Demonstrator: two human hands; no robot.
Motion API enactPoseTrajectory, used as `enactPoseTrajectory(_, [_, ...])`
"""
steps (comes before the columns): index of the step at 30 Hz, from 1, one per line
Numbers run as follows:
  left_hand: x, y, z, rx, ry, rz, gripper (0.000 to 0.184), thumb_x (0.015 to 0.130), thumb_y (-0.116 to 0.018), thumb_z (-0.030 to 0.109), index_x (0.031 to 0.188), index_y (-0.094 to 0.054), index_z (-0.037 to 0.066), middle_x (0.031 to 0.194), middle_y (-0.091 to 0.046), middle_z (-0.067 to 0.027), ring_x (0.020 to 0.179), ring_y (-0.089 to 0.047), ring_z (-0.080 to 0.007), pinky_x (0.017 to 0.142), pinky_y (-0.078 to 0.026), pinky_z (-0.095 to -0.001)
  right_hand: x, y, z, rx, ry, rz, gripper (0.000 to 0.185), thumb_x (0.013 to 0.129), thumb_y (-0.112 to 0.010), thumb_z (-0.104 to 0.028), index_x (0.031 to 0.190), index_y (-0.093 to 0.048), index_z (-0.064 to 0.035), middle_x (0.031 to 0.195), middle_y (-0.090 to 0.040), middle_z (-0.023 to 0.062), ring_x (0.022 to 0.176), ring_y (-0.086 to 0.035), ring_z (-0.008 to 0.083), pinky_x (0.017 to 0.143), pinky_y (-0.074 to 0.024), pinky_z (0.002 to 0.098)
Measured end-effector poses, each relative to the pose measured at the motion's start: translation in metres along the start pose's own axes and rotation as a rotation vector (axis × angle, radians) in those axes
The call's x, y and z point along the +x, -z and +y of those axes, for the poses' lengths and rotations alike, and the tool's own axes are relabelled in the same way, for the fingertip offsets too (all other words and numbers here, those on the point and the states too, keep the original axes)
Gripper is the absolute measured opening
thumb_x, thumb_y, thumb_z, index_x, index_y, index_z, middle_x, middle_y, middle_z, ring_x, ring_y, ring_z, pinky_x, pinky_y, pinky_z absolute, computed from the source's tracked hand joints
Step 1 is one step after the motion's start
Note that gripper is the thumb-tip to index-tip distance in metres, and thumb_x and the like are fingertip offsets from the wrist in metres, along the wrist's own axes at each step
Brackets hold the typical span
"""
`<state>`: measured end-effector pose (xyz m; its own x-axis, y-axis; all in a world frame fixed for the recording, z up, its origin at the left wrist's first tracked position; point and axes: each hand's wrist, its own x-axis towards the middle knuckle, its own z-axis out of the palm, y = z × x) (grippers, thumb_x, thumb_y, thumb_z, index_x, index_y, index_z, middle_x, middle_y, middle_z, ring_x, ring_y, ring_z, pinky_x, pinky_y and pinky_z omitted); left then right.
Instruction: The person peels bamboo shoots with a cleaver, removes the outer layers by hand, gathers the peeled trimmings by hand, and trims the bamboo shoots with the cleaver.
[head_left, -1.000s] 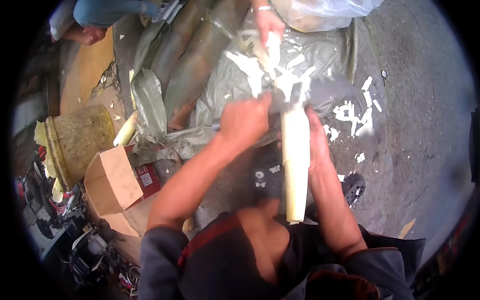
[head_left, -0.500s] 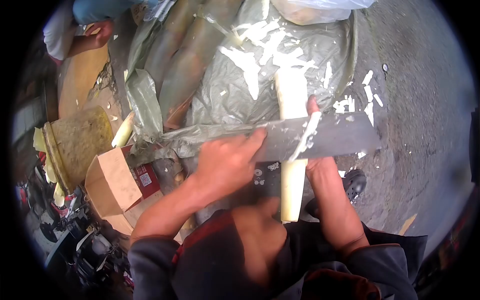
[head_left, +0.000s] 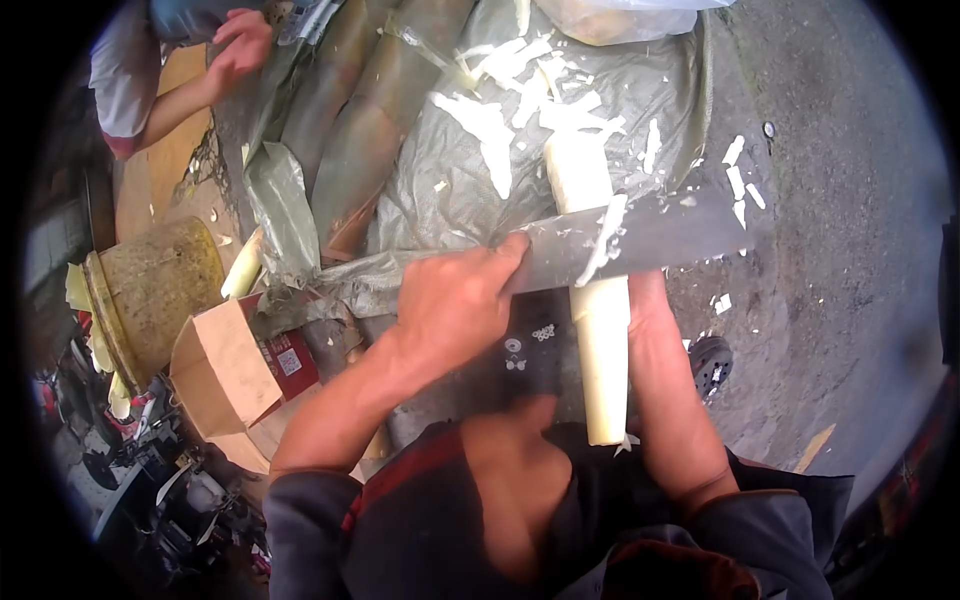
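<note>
My left hand (head_left: 460, 295) is closed around the handle end of a wide-bladed knife (head_left: 660, 237), its index finger lying along the blade. The blade crosses over a long, pale, peeled bamboo shoot (head_left: 602, 370), with a white shaving (head_left: 605, 240) stuck to its face. My right hand (head_left: 646, 290) grips the shoot from the right side; its fingers are hidden behind the blade. The shoot points away from me, its narrower end near my lap.
White shavings (head_left: 490, 130) lie on a grey-green plastic sheet (head_left: 425, 200). Unpeeled shoots (head_left: 365, 150) are to the left. A dirty yellow bucket (head_left: 165, 285) lies beside an opened cardboard box (head_left: 225, 360). Another person's hand (head_left: 240, 45) shows at top left. A clear plastic bag (head_left: 615, 20) sits at the top.
The knife has moved up along the shoot, away from me. The shoot's near end has swung slightly right. My right thumb is now hidden. The other person's hand has risen.
</note>
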<state>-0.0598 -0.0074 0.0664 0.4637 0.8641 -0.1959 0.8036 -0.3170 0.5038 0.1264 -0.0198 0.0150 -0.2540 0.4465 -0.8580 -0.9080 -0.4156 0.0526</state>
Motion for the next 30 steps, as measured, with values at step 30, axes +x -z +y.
enactPoseTrajectory(30, [0.006, -0.003, -0.003, 0.098, 0.0, -0.012, 0.034, 0.078, -0.065, 0.005, 0.111, -0.067, 0.009, 0.072, -0.068, -0.0167, 0.067, -0.068, -0.0368, 0.058, -0.053, -0.0486, 0.005, 0.005, 0.004, 0.078, 0.047, 0.044, 0.053, 0.099, -0.044, -0.056, 0.11, -0.06, -0.0066, 0.078, -0.064, 0.0129, 0.059, -0.063, 0.0267, 0.053, -0.057, 0.0374])
